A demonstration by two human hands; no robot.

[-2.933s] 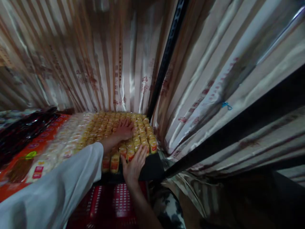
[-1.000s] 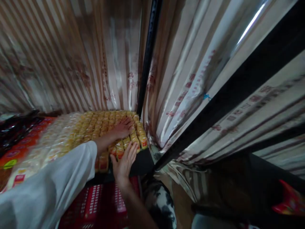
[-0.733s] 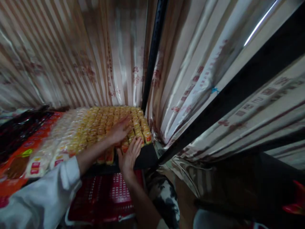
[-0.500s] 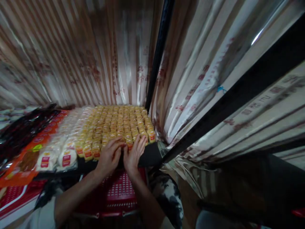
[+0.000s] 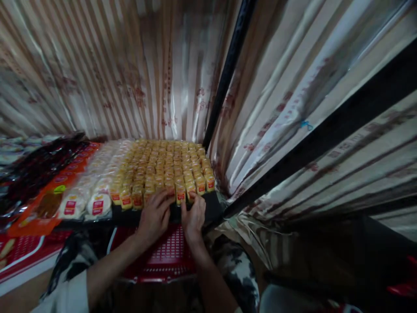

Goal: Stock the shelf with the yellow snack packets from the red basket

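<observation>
Rows of small yellow wrapped cakes (image 5: 156, 163) with red labels stand packed on a dark shelf (image 5: 210, 206). My left hand (image 5: 154, 215) lies at the front of the rows, fingers stretched across the nearest packs and touching them. Beside it on the right, my right hand (image 5: 194, 215) rests against the front packs, its fingers bent and its thumb held apart. A front pack (image 5: 180, 191) shows between the two hands. Neither hand visibly grips a pack, though the fingertips are partly hidden.
Round white packaged cakes (image 5: 97, 204), an orange pack (image 5: 45, 213) and dark shiny packs (image 5: 29, 178) lie to the left. A red basket (image 5: 172, 256) sits below the shelf edge. Black posts (image 5: 224, 82) and a printed curtain (image 5: 140, 82) bound the shelf.
My right hand has gone from flat and raised over the front packs to lower, with bent fingers. My left hand stays at the front row. The view has shifted slightly.
</observation>
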